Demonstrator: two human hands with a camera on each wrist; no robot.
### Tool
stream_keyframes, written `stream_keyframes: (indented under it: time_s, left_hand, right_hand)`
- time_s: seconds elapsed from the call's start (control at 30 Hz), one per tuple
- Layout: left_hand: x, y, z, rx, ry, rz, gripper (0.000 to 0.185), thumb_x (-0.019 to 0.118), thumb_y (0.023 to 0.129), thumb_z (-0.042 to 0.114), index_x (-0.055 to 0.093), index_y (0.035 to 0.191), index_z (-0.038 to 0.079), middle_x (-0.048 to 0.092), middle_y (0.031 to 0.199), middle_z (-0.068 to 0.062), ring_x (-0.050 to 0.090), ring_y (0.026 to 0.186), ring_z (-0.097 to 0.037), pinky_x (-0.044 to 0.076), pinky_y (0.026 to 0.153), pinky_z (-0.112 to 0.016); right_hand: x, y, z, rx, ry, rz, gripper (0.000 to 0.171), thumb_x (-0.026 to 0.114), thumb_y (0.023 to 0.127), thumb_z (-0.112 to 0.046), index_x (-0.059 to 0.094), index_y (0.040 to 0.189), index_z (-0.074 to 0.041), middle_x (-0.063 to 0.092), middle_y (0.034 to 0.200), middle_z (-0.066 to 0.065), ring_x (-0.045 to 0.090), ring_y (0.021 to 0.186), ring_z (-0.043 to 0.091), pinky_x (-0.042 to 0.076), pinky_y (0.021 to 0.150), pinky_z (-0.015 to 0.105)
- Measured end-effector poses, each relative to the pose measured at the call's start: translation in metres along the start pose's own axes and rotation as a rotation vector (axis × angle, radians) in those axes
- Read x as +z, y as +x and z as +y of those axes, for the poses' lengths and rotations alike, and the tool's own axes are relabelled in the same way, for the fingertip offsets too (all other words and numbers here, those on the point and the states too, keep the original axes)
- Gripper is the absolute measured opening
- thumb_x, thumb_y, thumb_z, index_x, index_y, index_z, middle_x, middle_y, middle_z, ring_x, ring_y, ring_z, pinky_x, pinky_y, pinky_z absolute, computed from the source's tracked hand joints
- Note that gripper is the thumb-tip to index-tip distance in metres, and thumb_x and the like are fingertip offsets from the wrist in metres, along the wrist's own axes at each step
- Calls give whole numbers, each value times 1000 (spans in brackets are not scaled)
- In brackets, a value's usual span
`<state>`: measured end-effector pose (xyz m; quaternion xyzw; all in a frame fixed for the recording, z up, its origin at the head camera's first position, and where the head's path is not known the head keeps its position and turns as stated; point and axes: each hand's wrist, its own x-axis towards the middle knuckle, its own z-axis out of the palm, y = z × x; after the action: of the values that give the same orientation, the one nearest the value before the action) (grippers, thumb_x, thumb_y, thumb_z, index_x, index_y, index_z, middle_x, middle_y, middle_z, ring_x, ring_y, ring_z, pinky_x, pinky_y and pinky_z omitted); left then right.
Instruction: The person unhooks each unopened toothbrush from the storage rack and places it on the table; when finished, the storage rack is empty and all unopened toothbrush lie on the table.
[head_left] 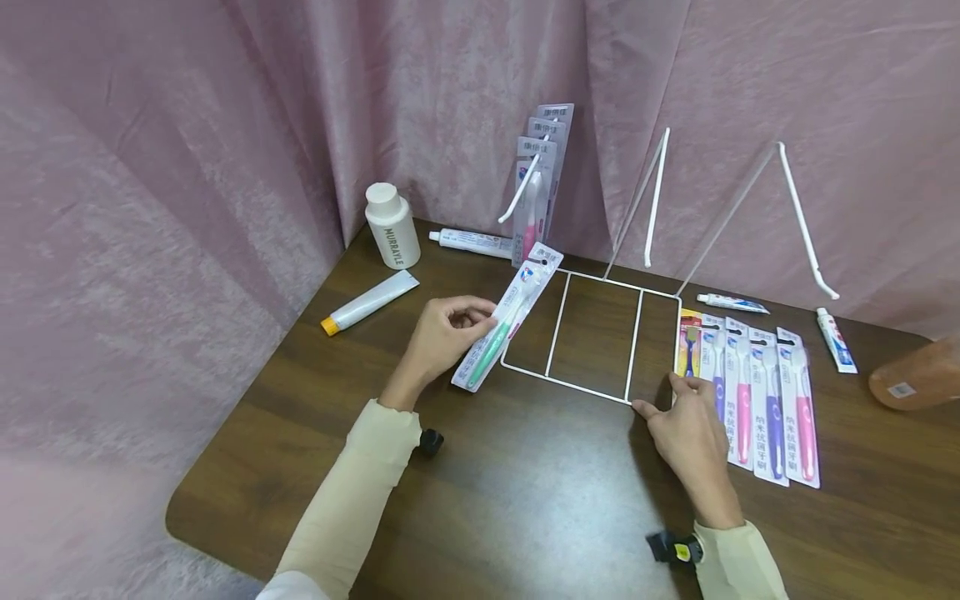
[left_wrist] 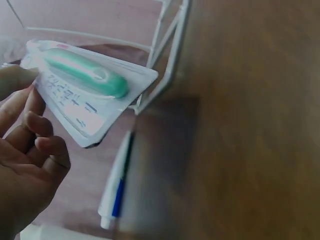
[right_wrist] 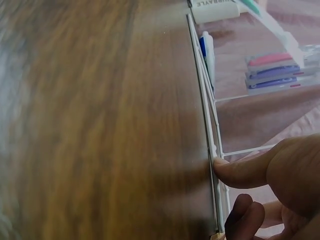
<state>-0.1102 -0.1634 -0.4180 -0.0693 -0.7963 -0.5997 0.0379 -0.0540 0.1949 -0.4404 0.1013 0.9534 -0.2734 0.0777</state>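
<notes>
currently i see the left hand (head_left: 441, 337) pinching a packaged green toothbrush (head_left: 504, 330) between thumb and fingers, lifted and tilted over the left edge of the white wire rack (head_left: 592, 335). right hand (head_left: 688, 433) presses its thumb against the rack's near right corner, other fingers curled, gripping nothing that i can make out. rack base lies flat mid-table (head_left: 525, 492). just right of it, a row of packaged toothbrushes (head_left: 750, 400). far left: white bottle (head_left: 392, 225), two toothpaste tubes (head_left: 369, 303). more toothbrush packs (head_left: 542, 179) hang at the far side.
</notes>
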Motion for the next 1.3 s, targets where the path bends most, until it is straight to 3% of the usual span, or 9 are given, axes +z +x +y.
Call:
stream_keyframes:
  time_s: [0.27,0.5,0.67,0.9,1.0,1.17,1.3]
  left_hand:
    - [-10,-5,-21,-127,78,-72,16,83,101,7,87,115,-1,84,96,-14,68,83,-12,54,76,-21]
    - [-17,2,-35,-180,161,-69,17,81,103,12,85,115,-1,85,103,-17,74,91,-17,57,81,-25]
    - [-18,16,-46,-219,209,-36,22,78,104,16,85,114,-2,87,112,-20,80,101,-25,60,86,-32]
    - [-17,59,-107,-304,306,20,15,80,100,25,89,101,14,85,98,-3,76,88,-18,61,79,-35]
    - [-14,71,-119,-346,321,26,15,82,100,28,89,100,15,85,96,-2,77,88,-20,62,78,-37]
    - [-7,79,-121,-362,372,37,14,82,99,26,89,97,14,86,94,-3,79,85,-19,64,76,-36]
    - [-1,79,-116,-318,430,32,15,78,99,22,89,96,12,85,93,-4,78,81,-17,63,73,-34]
  right_hand:
    - [-1,1,1,-2,6,0,86,84,103,-33,47,166,13,42,166,40,58,138,66,54,99,74]
    - [-2,1,3,-4,14,9,86,84,103,-32,47,165,14,43,165,41,59,136,66,54,99,74]
    - [-1,1,5,-5,17,15,86,84,102,-32,48,165,14,44,165,41,60,135,66,54,97,74]
    - [1,-2,5,-11,27,33,84,85,101,-29,50,163,14,46,164,40,62,132,65,55,95,73]
    - [2,-2,4,-14,30,31,83,85,101,-29,50,163,14,46,164,40,62,132,65,55,95,73]
    - [2,-1,2,-14,32,12,84,85,103,-30,49,164,14,44,164,40,60,134,65,55,95,73]
    - [1,-1,1,-8,30,16,84,85,102,-30,49,164,13,44,165,40,61,134,65,54,97,73]
